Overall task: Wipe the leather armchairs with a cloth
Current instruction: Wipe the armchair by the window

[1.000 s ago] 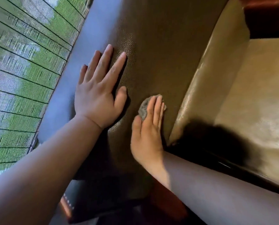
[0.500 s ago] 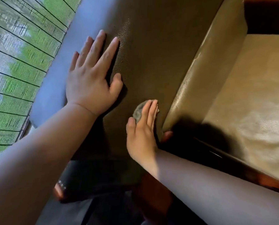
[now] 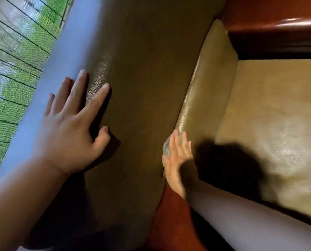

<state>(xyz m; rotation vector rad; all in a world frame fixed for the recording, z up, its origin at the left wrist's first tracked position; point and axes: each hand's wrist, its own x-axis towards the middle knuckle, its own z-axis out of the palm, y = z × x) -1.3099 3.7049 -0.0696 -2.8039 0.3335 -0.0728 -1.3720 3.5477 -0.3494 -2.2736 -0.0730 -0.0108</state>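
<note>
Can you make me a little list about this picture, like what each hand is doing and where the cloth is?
left hand: flat on the top of the dark armrest, fingers spread, holding nothing
right hand: pressing the cloth on the armrest's inner edge
cloth: small, grey, mostly hidden under the fingers
seat: tan leather, shiny, with a dark shadow on it
outside: green floor with dark lines, beside the chair

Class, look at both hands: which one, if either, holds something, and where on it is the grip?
The right hand presses a small grey cloth under its fingers; only its edge shows. The left hand lies flat, holding nothing.
</note>
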